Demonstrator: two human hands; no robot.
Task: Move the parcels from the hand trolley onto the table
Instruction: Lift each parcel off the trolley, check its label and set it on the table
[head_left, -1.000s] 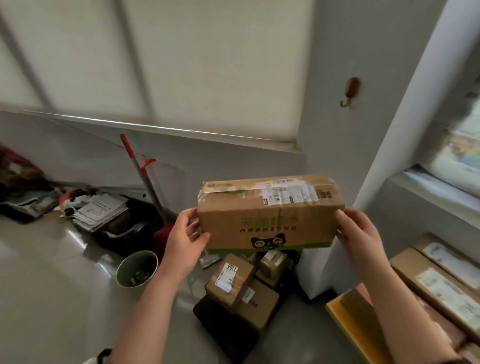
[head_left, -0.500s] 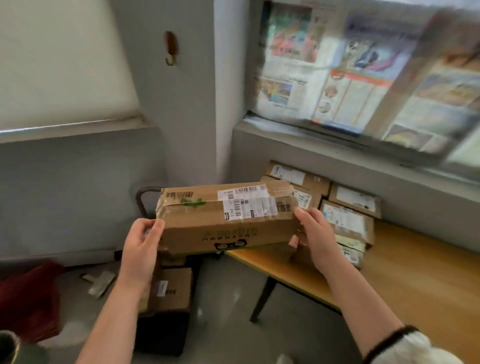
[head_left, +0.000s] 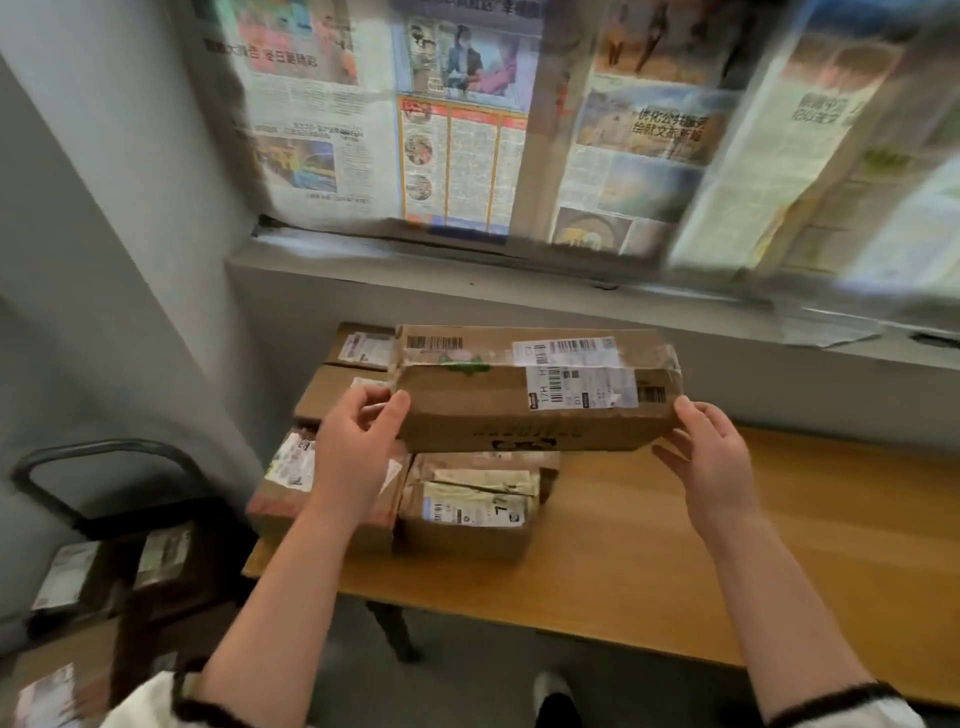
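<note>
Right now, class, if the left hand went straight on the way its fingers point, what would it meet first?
The left hand grips the long parcel; beyond it, probably the labelled parcels stacked at the back of the table, though depth is unclear.

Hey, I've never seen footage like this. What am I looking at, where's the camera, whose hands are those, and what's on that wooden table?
There is no machine here. A person wears a wide-angle camera on the head, so every picture looks forward and down. The left hand and right hand are that person's own. They grip the two ends of a long cardboard parcel, held over the wooden table, where smaller parcels already lie. The hand trolley stands at the lower left.
</note>
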